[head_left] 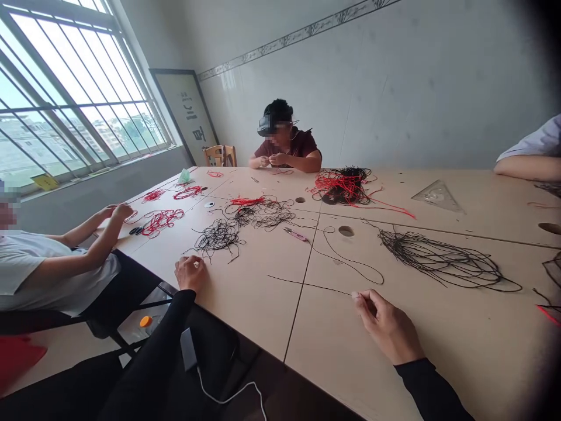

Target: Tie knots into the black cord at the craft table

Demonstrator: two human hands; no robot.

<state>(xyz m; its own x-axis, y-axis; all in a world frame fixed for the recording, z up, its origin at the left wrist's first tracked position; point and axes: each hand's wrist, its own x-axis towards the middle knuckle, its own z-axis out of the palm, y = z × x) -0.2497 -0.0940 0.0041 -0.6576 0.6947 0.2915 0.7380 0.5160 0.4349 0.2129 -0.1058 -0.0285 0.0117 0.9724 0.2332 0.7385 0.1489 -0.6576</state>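
My right hand [385, 324] rests on the table [263, 304] with its fingers pinched on the end of a thin black cord [307, 283] that runs left across the tabletop. My left hand [190, 272] lies near the table's left edge, fingers curled closed; whether anything is in it is hidden. A tangle of black cords [219, 235] lies just beyond my left hand. A long bundle of black cords [442, 260] lies to the right of my right hand.
A pink-handled tool [295, 235] lies mid-table. Red and black cord piles [344, 186] and red cords [162, 221] lie farther off. Three other people sit around the table: one on the left, one at the far end, an arm at the right. Round holes [346, 231] pierce the tabletop.
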